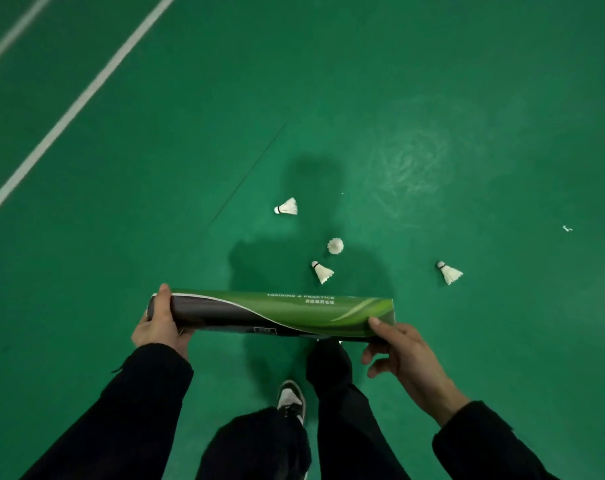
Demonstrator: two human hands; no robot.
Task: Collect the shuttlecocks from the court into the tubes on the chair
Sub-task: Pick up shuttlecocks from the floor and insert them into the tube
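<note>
The person is standing on the green court floor (pixel 432 81), holding a green-and-black shuttlecock tube (pixel 277 311) level across the body. The left hand (pixel 160 322) is gripping the tube's left end, fingers wrapped round it; I cannot tell whether that end is capped. The right hand (pixel 403 351) is supporting the right end, thumb laid on top and fingers loosely curled beneath, so it is pinching the tube rather than clutching it.

Four shuttlecocks are lying just beyond the tube: the far one (pixel 287 206) on its side, one (pixel 335 245) showing its feather skirt towards us, one (pixel 322 271) nearest the tube, and one (pixel 449 272) off to the right. A white scrap (pixel 567 229) is lying further right, and a white court line (pixel 86 95) is running across the far left.

The collecting seems to be only starting. The next move probably calls for freeing the right hand, crouching, and picking up the nearest shuttlecock cork-first for the tube's open end. No chair is in view.
</note>
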